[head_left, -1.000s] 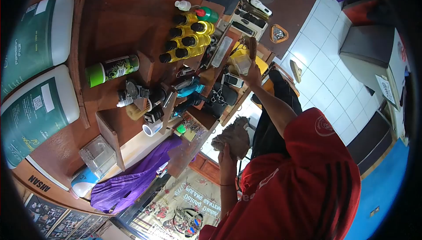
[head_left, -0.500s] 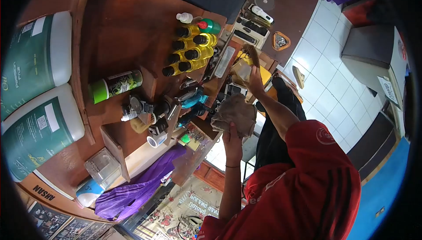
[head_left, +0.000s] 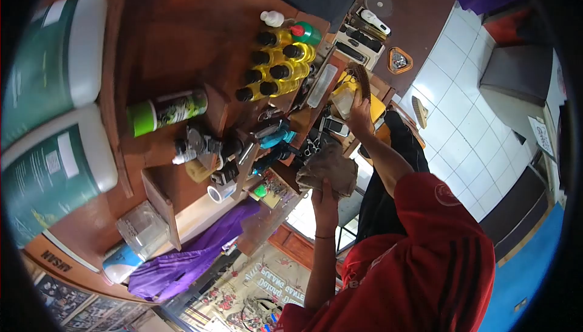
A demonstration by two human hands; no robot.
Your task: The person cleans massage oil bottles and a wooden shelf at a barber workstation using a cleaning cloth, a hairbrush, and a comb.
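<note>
Left hand [head_left: 327, 205]: fingers closed on the near edge of a grey-brown cloth [head_left: 331, 168], its bulk spread beyond the fingertips. Right hand [head_left: 360, 117]: fingers closed around the lower end of a brown-bristled brush [head_left: 362, 80], bristles running out past them. A translucent container [head_left: 343, 102] sits right beside those same fingers; whether I grip it too, I cannot tell.

Risks, as I judge them. The cloth's far edge lies by open scissors [head_left: 311, 148]; a sideways drag could hook a handle and pull them along. A loose pinch could let a fold droop over the small tools. If my right wrist turns, the brush could bump the container, or catch the yellow item [head_left: 378, 108] just under my knuckles.

Around: a black-and-white device [head_left: 336, 126] sits between my two hands, in the way of any straight pass from one to the other. Ahead of my left fingertips, a teal tool [head_left: 278, 137] lies among dark ones. Beyond that, yellow-liquid bottles [head_left: 271, 88] stand packed close; one knock could spread through the group. Past my right fingertips, a white clipper [head_left: 375, 21] and an orange-rimmed triangular dish [head_left: 409, 63] rest at the worktop [head_left: 425, 4], out of the brush's way.
</note>
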